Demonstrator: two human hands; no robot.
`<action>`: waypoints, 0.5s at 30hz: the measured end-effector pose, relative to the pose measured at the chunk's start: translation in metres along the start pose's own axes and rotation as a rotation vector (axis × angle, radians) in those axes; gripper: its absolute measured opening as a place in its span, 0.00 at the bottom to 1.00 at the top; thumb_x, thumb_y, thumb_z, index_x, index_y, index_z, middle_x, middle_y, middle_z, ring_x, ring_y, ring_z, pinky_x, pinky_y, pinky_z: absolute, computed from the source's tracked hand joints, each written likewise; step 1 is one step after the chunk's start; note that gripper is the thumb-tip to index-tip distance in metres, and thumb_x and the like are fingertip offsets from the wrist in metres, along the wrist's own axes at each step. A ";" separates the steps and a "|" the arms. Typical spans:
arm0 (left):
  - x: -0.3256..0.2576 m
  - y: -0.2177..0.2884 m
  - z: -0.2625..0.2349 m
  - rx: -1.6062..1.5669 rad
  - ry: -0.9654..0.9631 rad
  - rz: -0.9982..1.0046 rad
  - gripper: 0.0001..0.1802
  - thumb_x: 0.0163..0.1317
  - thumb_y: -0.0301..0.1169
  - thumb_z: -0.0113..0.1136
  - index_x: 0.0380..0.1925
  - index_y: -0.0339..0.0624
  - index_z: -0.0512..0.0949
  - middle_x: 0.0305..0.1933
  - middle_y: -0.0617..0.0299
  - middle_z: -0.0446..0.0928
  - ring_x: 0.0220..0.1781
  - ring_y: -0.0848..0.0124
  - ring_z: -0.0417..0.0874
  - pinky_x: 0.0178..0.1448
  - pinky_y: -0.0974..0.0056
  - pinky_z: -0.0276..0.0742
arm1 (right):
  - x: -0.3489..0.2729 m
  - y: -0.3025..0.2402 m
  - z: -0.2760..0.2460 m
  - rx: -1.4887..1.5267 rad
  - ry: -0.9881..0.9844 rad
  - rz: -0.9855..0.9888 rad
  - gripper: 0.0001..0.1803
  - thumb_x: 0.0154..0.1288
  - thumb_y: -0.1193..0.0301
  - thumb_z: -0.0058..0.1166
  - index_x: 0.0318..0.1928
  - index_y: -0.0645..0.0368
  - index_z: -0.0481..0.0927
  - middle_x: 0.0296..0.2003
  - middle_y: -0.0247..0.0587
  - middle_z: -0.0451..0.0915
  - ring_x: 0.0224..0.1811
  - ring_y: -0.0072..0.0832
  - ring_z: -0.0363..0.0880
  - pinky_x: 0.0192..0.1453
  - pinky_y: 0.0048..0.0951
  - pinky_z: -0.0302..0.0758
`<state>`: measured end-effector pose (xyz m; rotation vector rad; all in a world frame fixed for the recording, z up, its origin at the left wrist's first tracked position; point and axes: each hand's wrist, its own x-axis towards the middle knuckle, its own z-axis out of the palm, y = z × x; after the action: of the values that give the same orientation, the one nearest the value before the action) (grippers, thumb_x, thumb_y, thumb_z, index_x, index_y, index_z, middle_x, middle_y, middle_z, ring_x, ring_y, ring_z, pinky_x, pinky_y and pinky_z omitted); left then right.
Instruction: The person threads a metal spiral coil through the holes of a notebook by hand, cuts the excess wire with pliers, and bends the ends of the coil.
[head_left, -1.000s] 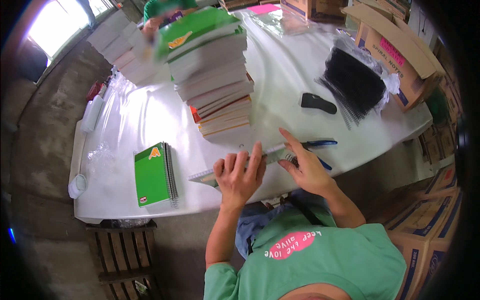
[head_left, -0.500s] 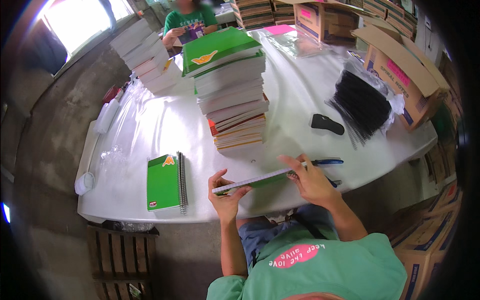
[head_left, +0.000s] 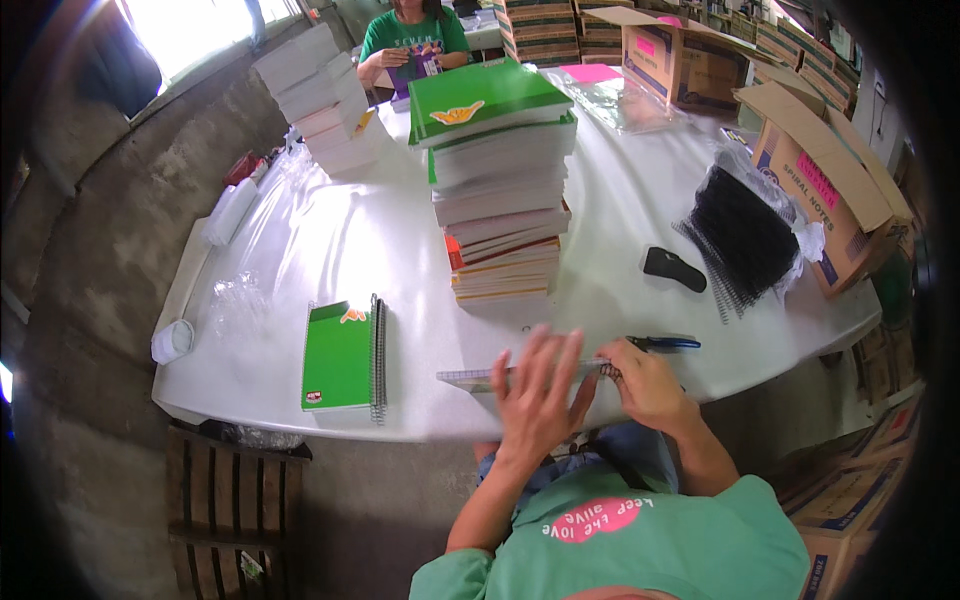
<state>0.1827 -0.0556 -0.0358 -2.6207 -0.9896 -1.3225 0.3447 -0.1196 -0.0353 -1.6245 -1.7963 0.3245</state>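
A notebook (head_left: 463, 378) is held almost edge-on above the table's near edge, showing mostly its page edge. At its right end, my right hand (head_left: 652, 392) grips it with fingers closed around the corner, where a bit of dark coil shows. My left hand (head_left: 540, 395) is raised at the middle of the notebook, fingers spread and smeared by motion; whether it touches the notebook I cannot tell. Blue-handled pliers (head_left: 665, 342) lie just beyond my right hand. To the left rests a green spiral notebook (head_left: 337, 360), its coil on the right side.
A tall stack of notebooks (head_left: 500, 200) stands mid-table, another pile (head_left: 325, 105) farther left. On the right lie black spiral coils (head_left: 740, 235) on plastic, a small black object (head_left: 675, 268) and an open carton (head_left: 825, 185). A person in green (head_left: 415, 45) sits across the table (head_left: 250, 370).
My left hand has let go of the notebook's left end and moved right to its middle. The right hand still grips the right end, with fingers now closer together. The view has shifted slightly.
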 end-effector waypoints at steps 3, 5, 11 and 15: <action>-0.008 -0.003 0.016 0.041 -0.006 0.004 0.18 0.49 0.39 0.68 0.42 0.52 0.79 0.32 0.67 0.73 0.40 0.66 0.73 0.59 0.58 0.55 | 0.002 -0.010 -0.023 0.154 0.026 0.081 0.23 0.65 0.72 0.48 0.61 0.59 0.66 0.40 0.50 0.75 0.39 0.46 0.77 0.45 0.40 0.73; -0.002 -0.007 0.015 0.029 0.022 0.049 0.16 0.48 0.38 0.69 0.38 0.53 0.81 0.29 0.69 0.71 0.37 0.68 0.71 0.54 0.59 0.56 | 0.002 -0.001 -0.045 0.227 0.045 0.075 0.23 0.67 0.71 0.47 0.62 0.59 0.67 0.40 0.49 0.75 0.37 0.41 0.76 0.43 0.36 0.72; 0.001 -0.006 0.015 0.005 0.029 0.083 0.18 0.44 0.38 0.71 0.39 0.56 0.83 0.26 0.71 0.69 0.34 0.71 0.69 0.52 0.60 0.57 | 0.003 0.029 -0.061 0.310 -0.091 0.102 0.13 0.64 0.70 0.53 0.48 0.58 0.81 0.29 0.43 0.80 0.29 0.31 0.75 0.36 0.29 0.71; 0.000 -0.006 0.020 0.005 0.053 0.051 0.19 0.43 0.38 0.71 0.39 0.59 0.83 0.25 0.73 0.69 0.35 0.72 0.71 0.55 0.59 0.57 | 0.003 0.023 -0.052 0.384 0.055 0.091 0.12 0.57 0.80 0.59 0.43 0.61 0.83 0.30 0.41 0.79 0.32 0.23 0.75 0.39 0.25 0.71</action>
<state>0.1936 -0.0441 -0.0502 -2.5740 -0.9112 -1.3687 0.3952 -0.1252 -0.0101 -1.4273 -1.5106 0.6191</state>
